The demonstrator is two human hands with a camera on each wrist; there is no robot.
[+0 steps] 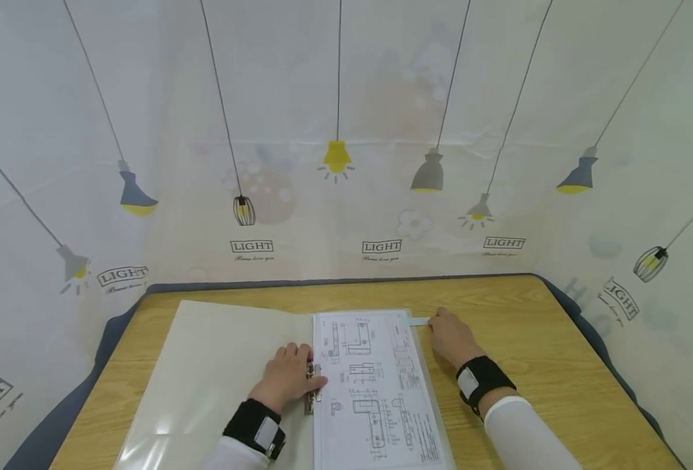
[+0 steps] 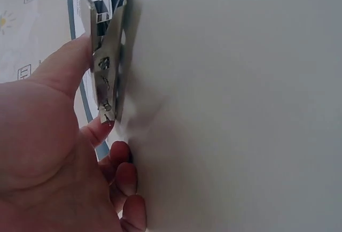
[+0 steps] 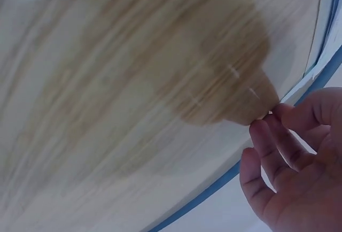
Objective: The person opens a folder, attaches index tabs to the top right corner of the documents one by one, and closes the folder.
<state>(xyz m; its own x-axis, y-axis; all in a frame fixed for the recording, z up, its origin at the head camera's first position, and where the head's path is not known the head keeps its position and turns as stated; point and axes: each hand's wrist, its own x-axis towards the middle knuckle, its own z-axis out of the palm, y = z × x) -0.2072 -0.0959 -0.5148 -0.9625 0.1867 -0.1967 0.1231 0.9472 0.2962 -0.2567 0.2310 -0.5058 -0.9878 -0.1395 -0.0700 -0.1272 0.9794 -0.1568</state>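
An open white folder (image 1: 217, 378) lies on the wooden table, with sheets of technical drawings (image 1: 349, 385) on its right side. A silver metal clip (image 2: 109, 71) is at the fold. My left hand (image 1: 284, 378) grips this clip, its thumb along one side and its index fingertip at the lower end. The other left fingertips rest against the folder's pale inner face. My right hand (image 1: 454, 339) pinches the outer end of a narrow pale-blue strip (image 1: 419, 321) at the top right edge of the sheets. The strip's inner end overlaps the drawing under a clear sleeve edge.
The wooden table (image 1: 534, 365) extends right of the folder and behind it. A dark blue border (image 1: 581, 313) runs around the table edge. Walls printed with hanging lamps (image 1: 337, 156) enclose the table on the far side and both flanks.
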